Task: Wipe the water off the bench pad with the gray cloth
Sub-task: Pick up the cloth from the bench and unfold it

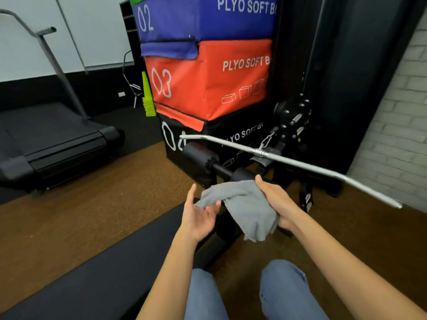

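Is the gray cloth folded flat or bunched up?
Bunched: the gray cloth hangs crumpled, gripped by the right hand, one end lying across the left hand's fingers.

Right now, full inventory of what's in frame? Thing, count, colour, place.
cloth: 1, gray, held between both hands, above the bench's far end
bench pad: 1, black, lower left, running toward the hands
foam rollers: 2, black, beyond the hands
pull bar: 1, silver, chained to the cable machine, across the right
cable machine: 1, black, right rear
plyo boxes: at least 3 stacked, blue, orange, black, centre rear
cones: 1 stack, lime, left of the boxes
treadmill: 1, black, far left
brick wall: 1, white, right edge
legs: 2, blue jeans, bottom
left hand: open, touching the cloth
right hand: grips the cloth
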